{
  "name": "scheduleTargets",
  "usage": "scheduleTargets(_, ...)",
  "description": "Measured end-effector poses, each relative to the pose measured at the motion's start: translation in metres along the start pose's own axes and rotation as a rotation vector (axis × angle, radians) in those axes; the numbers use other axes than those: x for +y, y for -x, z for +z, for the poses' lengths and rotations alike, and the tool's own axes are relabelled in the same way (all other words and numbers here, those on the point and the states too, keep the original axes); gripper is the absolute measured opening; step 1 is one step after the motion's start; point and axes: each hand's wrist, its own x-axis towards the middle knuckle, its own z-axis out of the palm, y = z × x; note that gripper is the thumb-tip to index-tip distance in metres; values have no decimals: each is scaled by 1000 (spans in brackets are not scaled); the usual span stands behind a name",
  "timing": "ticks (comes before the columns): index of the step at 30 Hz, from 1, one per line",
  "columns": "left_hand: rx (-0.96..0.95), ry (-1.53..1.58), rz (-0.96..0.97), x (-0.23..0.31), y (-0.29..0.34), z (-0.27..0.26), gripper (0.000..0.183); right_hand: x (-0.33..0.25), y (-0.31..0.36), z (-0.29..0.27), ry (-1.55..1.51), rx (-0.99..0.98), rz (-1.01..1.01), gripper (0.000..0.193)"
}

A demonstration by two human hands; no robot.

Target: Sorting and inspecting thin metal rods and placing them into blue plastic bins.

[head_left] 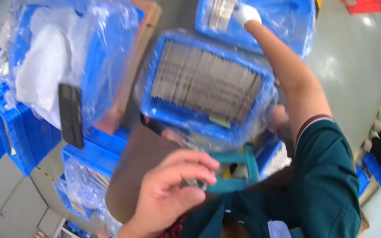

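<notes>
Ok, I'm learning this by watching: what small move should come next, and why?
Perhaps steady the short row of grey strips with the right hand: its white glove is at their edge, and loose plastic liner beside them looks unlikely to prop them.

Strips (204, 78) in the middle tub (187, 127), a stack (222, 6) in the left end of the rear tub (279, 16)

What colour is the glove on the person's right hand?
White; the glove shows best in the head view.
</notes>
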Motion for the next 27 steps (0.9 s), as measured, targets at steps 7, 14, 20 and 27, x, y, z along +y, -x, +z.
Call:
scheduleTargets(7, -117, -35, 246, -14, 9, -2, 19, -55, 178, -77, 106, -253, -577, 25)
scheduleTargets(14, -77, -13, 200, -21, 19, 10, 20, -11, 338, -29, 444, -1095, -481, 60)
scheduleTargets(20, -104, 12, 214, -30, 18, 11, 20, 5, 404, -1, 707, -1194, -535, 69)
scheduleTargets(27, -38, -49, 194, -26, 22, 7, 20, 12, 427, 84, 926, -964, -308, 69)
